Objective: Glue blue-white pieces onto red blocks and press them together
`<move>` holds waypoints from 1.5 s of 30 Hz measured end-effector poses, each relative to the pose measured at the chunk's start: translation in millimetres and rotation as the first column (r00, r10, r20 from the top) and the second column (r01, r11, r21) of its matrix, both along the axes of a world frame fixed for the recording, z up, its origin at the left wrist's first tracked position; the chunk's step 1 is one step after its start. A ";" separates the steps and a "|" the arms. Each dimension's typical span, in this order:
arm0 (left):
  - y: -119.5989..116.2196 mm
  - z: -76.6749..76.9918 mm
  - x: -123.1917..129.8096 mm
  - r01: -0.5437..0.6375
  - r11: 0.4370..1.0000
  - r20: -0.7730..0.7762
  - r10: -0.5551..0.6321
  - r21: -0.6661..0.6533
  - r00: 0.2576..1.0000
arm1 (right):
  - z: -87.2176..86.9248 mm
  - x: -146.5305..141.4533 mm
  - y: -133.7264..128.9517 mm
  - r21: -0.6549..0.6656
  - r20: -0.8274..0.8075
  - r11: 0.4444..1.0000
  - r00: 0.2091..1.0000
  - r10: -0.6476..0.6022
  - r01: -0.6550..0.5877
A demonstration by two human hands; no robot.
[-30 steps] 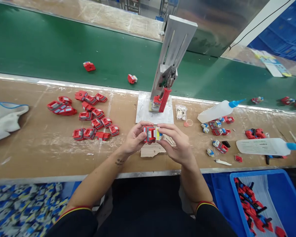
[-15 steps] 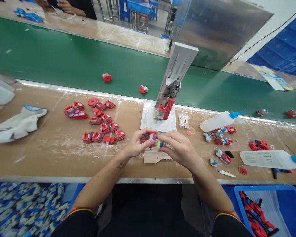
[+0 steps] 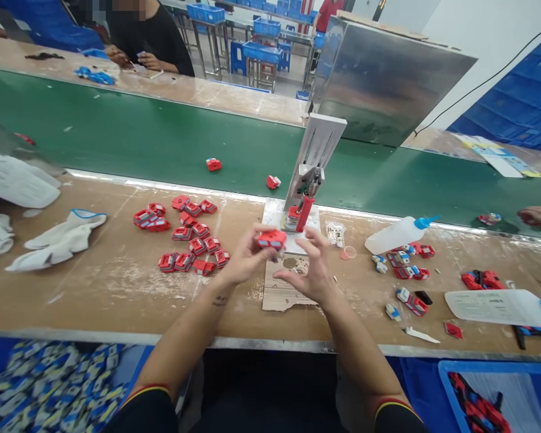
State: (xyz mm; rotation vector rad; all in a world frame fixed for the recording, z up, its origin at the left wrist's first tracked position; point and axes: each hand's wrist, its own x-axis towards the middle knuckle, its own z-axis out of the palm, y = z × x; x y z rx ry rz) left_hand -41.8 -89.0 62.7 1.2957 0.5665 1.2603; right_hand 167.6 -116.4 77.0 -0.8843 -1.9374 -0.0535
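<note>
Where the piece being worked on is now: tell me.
In the head view, the red piece is near the centre, in the left hand's grip, with the right hand's open grip beside it and the clamp just beyond.

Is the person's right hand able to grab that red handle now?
Probably yes. The right hand looks empty and open, and the red handle stands just beyond it. The red toy piece in the left hand is off to the side, so nothing seems to block the way.
</note>
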 end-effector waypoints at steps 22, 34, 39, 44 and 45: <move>107.0 -33.3 74.9 -0.528 0.826 -0.231 0.563 0.199 0.794 | 110.5 22.5 43.9 -0.408 -0.289 0.869 0.943 0.167 -0.279; 106.3 -30.9 74.5 -0.527 0.833 -0.234 0.553 0.169 0.800 | 71.5 42.8 116.4 -0.185 -0.395 0.982 0.917 -0.052 -0.024; 107.6 -32.3 75.7 -0.555 0.809 -0.271 0.588 0.194 0.762 | -7.5 39.8 111.5 -0.601 -0.095 0.794 0.980 -0.177 0.086; 107.9 -42.7 75.0 -0.541 0.827 -0.222 0.563 0.155 0.796 | -24.6 44.3 113.4 -0.661 -0.091 0.746 0.977 -0.193 0.086; 108.6 -46.2 74.3 -0.533 0.835 -0.202 0.550 0.133 0.810 | -23.3 53.4 111.7 -0.671 -0.084 0.734 0.974 -0.211 0.101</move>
